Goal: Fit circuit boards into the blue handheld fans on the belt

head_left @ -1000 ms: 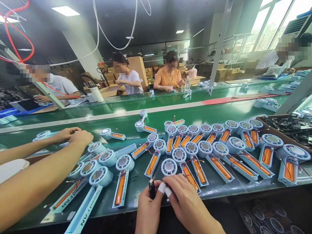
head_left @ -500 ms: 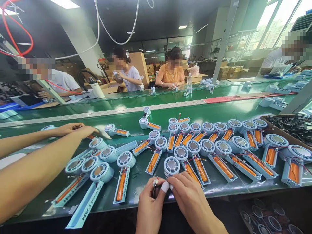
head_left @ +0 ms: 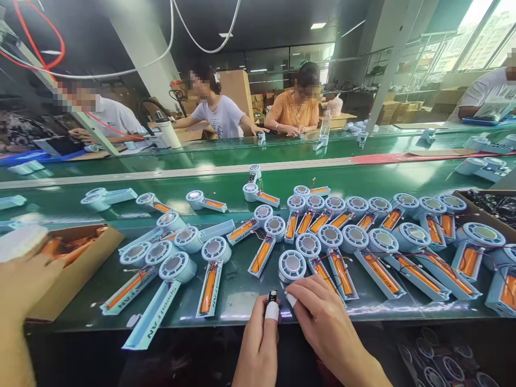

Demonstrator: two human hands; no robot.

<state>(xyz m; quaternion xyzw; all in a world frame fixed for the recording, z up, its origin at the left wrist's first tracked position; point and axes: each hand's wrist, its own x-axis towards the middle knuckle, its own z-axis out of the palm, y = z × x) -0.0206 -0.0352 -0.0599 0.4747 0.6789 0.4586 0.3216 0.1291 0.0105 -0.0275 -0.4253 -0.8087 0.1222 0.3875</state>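
Observation:
My left hand [head_left: 260, 336] pinches a small black circuit board [head_left: 272, 295] between its fingers and a white-covered thumb. Close beside it, my right hand [head_left: 328, 328] has its fingers pressed together, with a tiny whitish bit at the tips that is too small to name. Just beyond the right fingertips is a light blue handheld fan [head_left: 292, 266] with a round grey centre; its handle is hidden by the hand. Several similar fans [head_left: 264, 257] lie around, most with orange battery packs and thin red and black wires in open handles.
At left, a co-worker's hand [head_left: 36, 263] is at a cardboard box [head_left: 76, 279] of orange packs. A box of dark parts [head_left: 489, 207] stands at right. Beyond the green conveyor belt [head_left: 193, 188] several people sit. Round parts [head_left: 435, 355] lie below the bench edge.
My hands have drawn slightly apart, and the black board now stands up in my left fingers. The co-worker's arms have pulled back left from the fans. The view has shifted left, showing the box.

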